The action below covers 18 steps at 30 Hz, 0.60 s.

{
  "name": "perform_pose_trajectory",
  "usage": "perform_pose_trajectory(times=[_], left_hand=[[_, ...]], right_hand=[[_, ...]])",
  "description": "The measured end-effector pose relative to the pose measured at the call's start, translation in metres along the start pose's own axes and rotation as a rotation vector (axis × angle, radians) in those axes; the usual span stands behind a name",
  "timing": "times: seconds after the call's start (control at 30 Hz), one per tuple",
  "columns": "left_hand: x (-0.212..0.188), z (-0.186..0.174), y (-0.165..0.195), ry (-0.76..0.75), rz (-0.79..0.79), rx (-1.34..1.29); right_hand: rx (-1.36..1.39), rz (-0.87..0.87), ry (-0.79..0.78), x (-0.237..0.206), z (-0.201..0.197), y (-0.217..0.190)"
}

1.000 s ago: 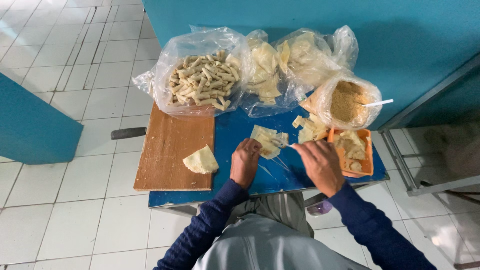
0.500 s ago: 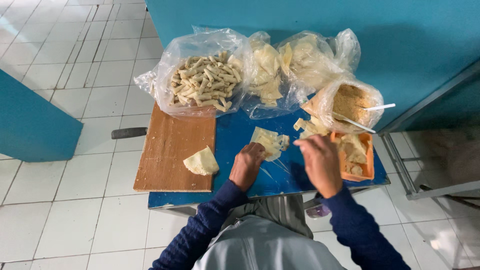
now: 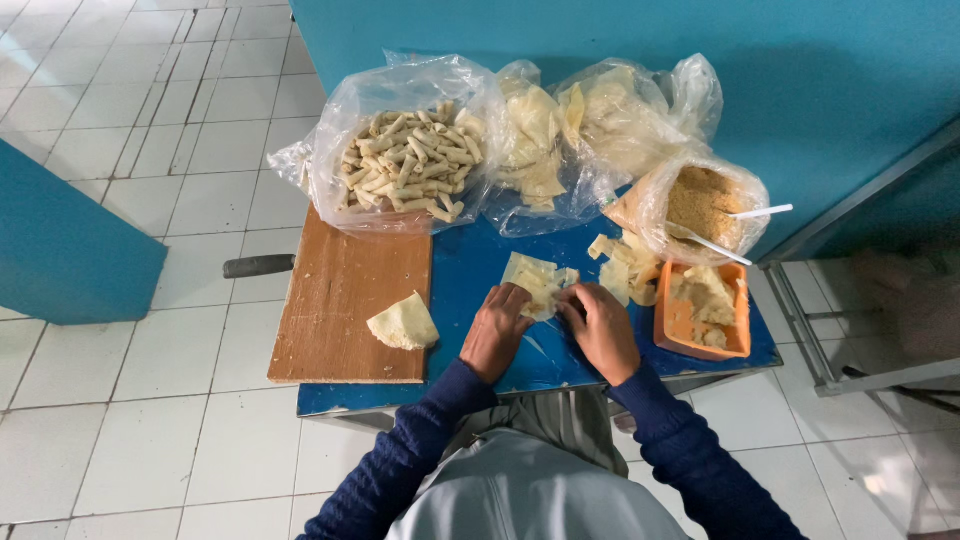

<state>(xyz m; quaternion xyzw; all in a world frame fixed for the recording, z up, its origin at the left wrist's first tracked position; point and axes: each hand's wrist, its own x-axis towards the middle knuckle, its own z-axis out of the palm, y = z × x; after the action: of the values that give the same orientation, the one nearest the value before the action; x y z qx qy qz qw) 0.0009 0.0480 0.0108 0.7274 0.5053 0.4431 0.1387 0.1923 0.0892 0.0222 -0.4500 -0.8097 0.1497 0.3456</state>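
Note:
A pale thin dough wrapper (image 3: 535, 282) lies on the blue table (image 3: 470, 265) in front of me. My left hand (image 3: 497, 332) presses on its left edge and my right hand (image 3: 600, 328) pinches its right edge. A folded wrapper piece (image 3: 403, 324) rests on the brown wooden board (image 3: 340, 300) to the left. An orange tub (image 3: 700, 310) with more wrapper pieces stands just right of my right hand. A clear bag of crumbly brown filling (image 3: 700, 205) holds a white spoon (image 3: 758, 212).
A big plastic bag of rolled sticks (image 3: 410, 160) and two bags of wrapper sheets (image 3: 560, 130) stand at the table's back against the blue wall. Loose wrapper scraps (image 3: 625, 265) lie by the tub. A dark handle (image 3: 258, 265) juts out left. White floor tiles surround the table.
My right hand has come back left from the orange tub and filling bag to the wrapper, meeting my left hand on it. The spoon now sits in the filling bag.

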Motion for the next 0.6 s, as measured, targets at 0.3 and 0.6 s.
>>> perform_pose_trajectory(times=[0.3, 0.6], left_hand=[[0.002, -0.005, 0.001, -0.011, -0.001, -0.018], [0.008, -0.013, 0.011, -0.025, -0.015, -0.02]], right_hand=[[0.059, -0.215, -0.068, 0.001, 0.002, 0.001], [0.045, -0.201, -0.057, 0.016, 0.009, 0.005]])
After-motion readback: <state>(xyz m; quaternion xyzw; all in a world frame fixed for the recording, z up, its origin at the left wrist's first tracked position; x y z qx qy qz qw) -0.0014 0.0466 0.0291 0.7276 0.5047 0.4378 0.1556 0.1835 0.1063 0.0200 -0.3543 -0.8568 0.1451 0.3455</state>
